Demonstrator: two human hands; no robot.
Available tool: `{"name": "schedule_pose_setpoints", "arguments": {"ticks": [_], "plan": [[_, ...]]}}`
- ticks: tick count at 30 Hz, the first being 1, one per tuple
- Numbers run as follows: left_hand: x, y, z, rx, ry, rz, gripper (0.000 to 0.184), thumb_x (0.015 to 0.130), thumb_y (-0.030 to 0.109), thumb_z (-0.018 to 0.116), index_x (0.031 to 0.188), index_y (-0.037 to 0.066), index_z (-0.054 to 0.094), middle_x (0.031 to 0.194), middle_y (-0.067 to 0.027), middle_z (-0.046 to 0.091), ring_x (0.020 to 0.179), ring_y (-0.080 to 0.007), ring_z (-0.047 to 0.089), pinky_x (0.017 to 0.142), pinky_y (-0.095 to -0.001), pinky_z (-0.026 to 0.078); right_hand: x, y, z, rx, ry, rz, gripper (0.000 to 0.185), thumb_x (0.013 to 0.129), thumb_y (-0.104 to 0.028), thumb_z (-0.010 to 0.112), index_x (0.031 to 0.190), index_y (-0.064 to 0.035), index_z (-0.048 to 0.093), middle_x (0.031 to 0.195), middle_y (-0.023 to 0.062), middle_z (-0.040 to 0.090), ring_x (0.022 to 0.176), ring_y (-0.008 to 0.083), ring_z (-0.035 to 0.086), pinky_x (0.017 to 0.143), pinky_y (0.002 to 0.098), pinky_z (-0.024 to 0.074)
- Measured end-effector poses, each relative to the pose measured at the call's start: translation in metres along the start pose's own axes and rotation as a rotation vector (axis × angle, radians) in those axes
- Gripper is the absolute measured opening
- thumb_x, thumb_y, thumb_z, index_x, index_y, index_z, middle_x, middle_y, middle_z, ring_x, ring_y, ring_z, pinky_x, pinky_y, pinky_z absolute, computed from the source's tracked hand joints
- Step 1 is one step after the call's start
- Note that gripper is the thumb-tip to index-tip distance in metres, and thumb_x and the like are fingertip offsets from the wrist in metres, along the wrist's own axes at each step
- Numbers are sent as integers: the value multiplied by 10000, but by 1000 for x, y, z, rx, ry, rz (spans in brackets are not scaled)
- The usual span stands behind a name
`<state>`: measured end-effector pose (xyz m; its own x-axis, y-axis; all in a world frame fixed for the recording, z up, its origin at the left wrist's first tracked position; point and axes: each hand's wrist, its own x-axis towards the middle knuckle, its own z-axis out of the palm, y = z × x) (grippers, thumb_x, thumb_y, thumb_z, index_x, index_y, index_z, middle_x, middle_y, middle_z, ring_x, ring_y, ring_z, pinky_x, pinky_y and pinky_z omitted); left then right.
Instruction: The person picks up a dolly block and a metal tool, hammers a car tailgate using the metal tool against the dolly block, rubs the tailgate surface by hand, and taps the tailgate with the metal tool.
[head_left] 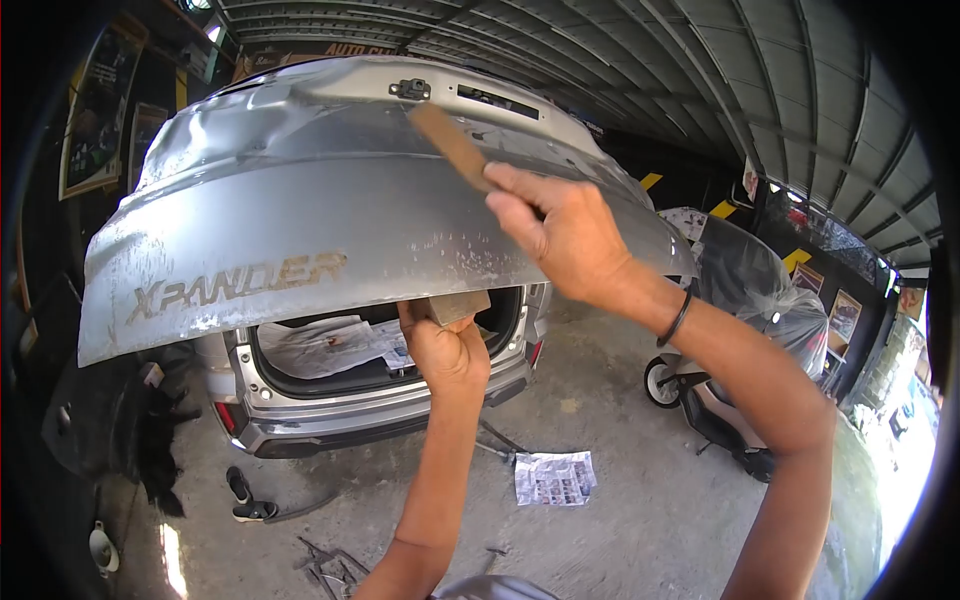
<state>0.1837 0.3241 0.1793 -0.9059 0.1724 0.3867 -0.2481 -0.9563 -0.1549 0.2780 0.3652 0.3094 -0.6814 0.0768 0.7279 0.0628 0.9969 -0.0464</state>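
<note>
A raised grey car tailgate (300, 210) spans the middle of the view, with dented, scraped paint and brown "XPANDER" lettering marks at its lower left. My right hand (570, 235) is closed around a flat, tan wooden-looking bar (450, 145), which slants up and left in front of the panel; its far end is slightly blurred. Below, my left hand (447, 350) grips a brown block (458, 305) at the tailgate's lower edge. The fingers partly hide the block, and I cannot tell whether it touches the panel.
Behind the tailgate, the open boot (330, 345) is lined with newspaper. A newspaper sheet (555, 478) lies on the concrete floor, near sandals (245, 498) and metal rods (330, 565). A plastic-covered motorcycle (740, 300) stands at the right.
</note>
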Motion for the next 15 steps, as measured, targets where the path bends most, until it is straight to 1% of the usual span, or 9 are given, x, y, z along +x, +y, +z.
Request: {"name": "schedule_pose_setpoints", "arguments": {"ticks": [2,4,7,8,9,10,11,12,15], "plan": [[4,-1,3,0,93,23,284,902,-31,469,1159,72,531,1018,-62,616,835,-143,605,590,-214,501,-13,14,20,-58,-53,-436,339,937,-304,540,1179,-96,653,784,200,676,746,360,664,704,436,529],[8,-1,-14,36,-7,6,291,917,-7,468,1194,70,518,1068,-65,606,896,-161,607,665,-234,524,-12,8,12,-195,-18,-431,335,933,-293,541,1164,-82,661,745,192,673,712,362,662,700,421,536],[7,-2,-25,24,-74,-13,290,917,4,476,1198,66,515,1075,-59,605,889,-162,613,661,-239,525,6,-1,-4,-30,11,-4,340,932,-298,541,1149,-67,667,825,197,682,803,369,666,773,424,529],[10,-3,-26,14,-156,-13,286,915,5,481,1192,65,516,1068,-57,607,875,-159,616,645,-237,522,1,5,3,-39,15,-14,340,932,-298,541,1149,-67,667,825,197,682,803,369,666,773,424,529],[4,0,-2,-2,79,-14,278,901,-20,480,1162,61,530,1012,-44,607,814,-142,609,598,-222,503,-7,19,16,31,-10,-233,345,935,-295,539,1153,-57,659,800,189,682,767,354,671,743,420,534],[7,-2,-1,-16,79,-9,278,901,-20,480,1162,61,530,1012,-44,607,814,-142,609,598,-222,503,-10,20,18,104,-41,-447,350,937,-291,536,1158,-46,651,776,180,681,730,338,675,714,415,538],[8,-4,-6,-7,52,-10,288,901,-22,474,1171,62,530,990,-43,605,795,-136,603,584,-215,495,-14,24,9,-139,-76,-451,348,930,-275,548,1160,-33,646,791,187,685,739,341,679,715,414,537],[9,-5,-13,1,26,-11,298,901,-23,468,1180,63,530,968,-41,603,777,-130,596,570,-209,486,-10,22,3,-140,-83,-448,348,930,-275,548,1160,-33,646,791,187,685,739,341,679,715,414,537],[8,-10,-31,-13,-121,-14,331,887,-37,462,1194,67,532,976,-44,607,767,-127,592,563,-215,477,2,11,-10,8,12,48,352,918,-294,579,1167,-57,652,843,202,685,803,360,673,754,433,528]]}}
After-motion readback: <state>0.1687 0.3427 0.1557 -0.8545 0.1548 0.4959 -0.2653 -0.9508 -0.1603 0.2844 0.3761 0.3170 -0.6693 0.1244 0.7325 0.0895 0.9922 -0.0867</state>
